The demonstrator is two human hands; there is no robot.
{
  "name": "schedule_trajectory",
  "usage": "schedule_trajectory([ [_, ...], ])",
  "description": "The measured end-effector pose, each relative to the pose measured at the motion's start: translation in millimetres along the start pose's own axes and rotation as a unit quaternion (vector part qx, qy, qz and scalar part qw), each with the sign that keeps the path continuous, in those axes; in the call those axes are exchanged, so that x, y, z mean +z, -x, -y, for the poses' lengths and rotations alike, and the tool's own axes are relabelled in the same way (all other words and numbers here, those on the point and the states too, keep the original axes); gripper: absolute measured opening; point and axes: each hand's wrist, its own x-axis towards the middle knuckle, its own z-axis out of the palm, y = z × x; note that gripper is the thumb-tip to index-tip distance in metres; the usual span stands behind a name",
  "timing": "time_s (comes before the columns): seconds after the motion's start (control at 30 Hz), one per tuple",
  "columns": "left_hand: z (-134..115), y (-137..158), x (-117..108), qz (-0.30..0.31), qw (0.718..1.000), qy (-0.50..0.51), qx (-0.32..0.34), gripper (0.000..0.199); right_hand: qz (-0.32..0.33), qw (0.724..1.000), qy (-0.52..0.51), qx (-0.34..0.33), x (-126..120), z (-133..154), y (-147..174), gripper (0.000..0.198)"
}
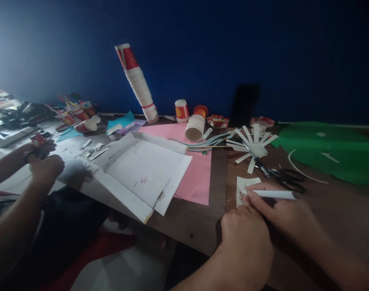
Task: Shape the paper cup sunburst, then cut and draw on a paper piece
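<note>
In my right hand (289, 208) is a white pen (275, 195), held almost flat with its tip over a small piece of pale paper (242, 184). Dark marks show on that paper beside the tip. My left hand (246, 234) is closed, its curled fingers pressed at the paper's lower edge; the fingertips are partly hidden. Just beyond my right hand lie black-handled scissors (289, 178). Their blades reach toward a cut paper cup (258, 149) spread flat into white strips.
A shallow white box (145, 165) lies on pink paper (199, 178). Behind are a tall leaning cup stack (142, 89), an upturned cup (181, 111) and cups lying sideways (195, 127). Green sheet (338, 149) covers the right. At left, another person's hands (47, 163) hold a red piece.
</note>
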Motion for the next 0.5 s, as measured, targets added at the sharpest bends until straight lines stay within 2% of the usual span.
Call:
schedule_trajectory([
  [0.13,-0.3,0.2,-2.8,0.013,1.0,0.005,-0.006,0.047,-0.004,1.0,-0.003,0.013,0.2,-0.8,-1.2,0.03],
  [0.4,-0.2,0.5,4.7,-0.02,1.0,-0.007,-0.003,0.044,-0.027,0.999,0.001,0.02,1.3,-3.8,-3.2,0.027],
  [0.5,-0.1,0.3,5.3,-0.013,1.0,-0.008,-0.003,0.042,-0.029,0.999,-0.005,0.012,0.8,-4.4,-3.8,0.026],
])
